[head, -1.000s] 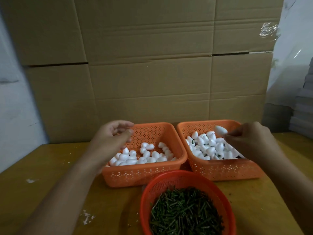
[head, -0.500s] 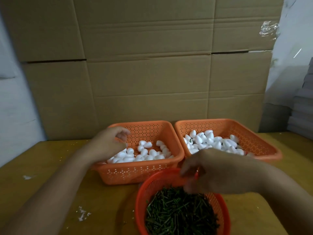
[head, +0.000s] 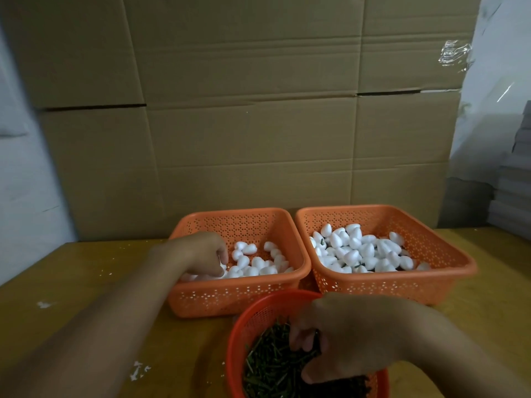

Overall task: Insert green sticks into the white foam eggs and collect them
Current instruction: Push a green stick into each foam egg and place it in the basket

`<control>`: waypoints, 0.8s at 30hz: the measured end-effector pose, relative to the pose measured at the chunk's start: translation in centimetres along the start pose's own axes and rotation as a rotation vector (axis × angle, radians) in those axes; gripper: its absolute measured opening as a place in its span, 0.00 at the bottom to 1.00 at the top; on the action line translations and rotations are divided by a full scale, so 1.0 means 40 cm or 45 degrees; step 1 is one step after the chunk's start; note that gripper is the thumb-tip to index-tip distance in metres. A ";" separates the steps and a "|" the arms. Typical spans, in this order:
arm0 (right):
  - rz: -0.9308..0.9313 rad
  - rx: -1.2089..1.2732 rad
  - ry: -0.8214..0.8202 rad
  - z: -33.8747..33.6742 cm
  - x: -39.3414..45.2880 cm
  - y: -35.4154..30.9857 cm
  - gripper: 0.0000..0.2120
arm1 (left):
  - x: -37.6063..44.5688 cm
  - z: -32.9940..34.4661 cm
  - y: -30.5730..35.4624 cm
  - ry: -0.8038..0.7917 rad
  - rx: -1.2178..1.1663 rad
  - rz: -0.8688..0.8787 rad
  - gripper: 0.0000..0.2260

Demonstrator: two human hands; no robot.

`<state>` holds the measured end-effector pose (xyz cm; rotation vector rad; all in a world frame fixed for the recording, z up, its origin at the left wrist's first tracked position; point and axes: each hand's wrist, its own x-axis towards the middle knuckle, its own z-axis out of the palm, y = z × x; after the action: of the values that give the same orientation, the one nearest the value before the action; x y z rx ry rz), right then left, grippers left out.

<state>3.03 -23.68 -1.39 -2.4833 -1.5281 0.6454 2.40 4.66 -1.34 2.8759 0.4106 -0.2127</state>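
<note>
The left hand (head: 198, 254) reached into the left orange basket (head: 238, 294), its fingers curled down among the plain white foam eggs (head: 258, 262); whether it pinched one could not be told. The right hand (head: 344, 337) sat in the near round red basket (head: 244, 326), fingers curled into the green sticks (head: 270, 366); a firm hold on any stick could not be confirmed. The right orange basket (head: 431, 285) held eggs (head: 359, 251), some showing green stick ends. All three baskets stood on a wooden table (head: 86, 282) before cardboard boxes (head: 258, 110).
</note>
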 end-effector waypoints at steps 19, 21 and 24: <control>0.051 0.002 -0.040 0.000 0.004 -0.002 0.19 | 0.024 0.021 -0.016 -0.010 0.017 0.087 0.08; 0.054 -0.001 -0.041 0.001 0.004 -0.001 0.19 | 0.017 0.016 -0.020 0.077 -0.024 0.133 0.07; 0.060 0.004 -0.041 0.003 0.005 -0.002 0.18 | -0.005 0.009 -0.017 0.424 -0.276 0.225 0.05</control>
<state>3.01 -23.48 -1.53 -2.5259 -1.4822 0.6985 1.98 5.14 -1.79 2.7106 0.2167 0.3251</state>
